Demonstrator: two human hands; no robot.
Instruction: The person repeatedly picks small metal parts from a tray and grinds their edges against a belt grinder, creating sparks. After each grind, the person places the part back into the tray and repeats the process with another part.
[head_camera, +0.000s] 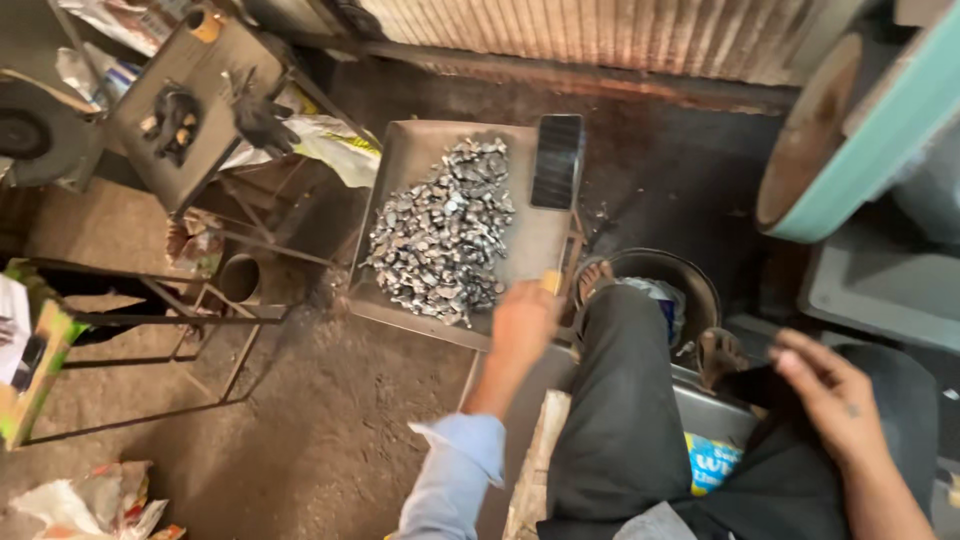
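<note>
A flat metal tray (400, 160) holds a heap of several small shiny metal parts (440, 235). My left hand (522, 322) reaches to the tray's near right corner, fingers curled down at the edge of the heap; what it grips is hidden. A dark rectangular ribbed block (557, 160) lies on the tray's far right side. My right hand (830, 395) hovers over my right knee with fingers loosely spread and nothing in it. My legs in dark trousers (625, 410) stretch toward the tray, with bare feet (718, 352) near a bowl.
A dark round bowl (690, 275) sits by my feet. A metal frame stand (190, 320) and a tilted metal table with a black glove (262, 120) are at left. A teal machine with a round disc (810, 140) stands at right. Dirt floor lies below.
</note>
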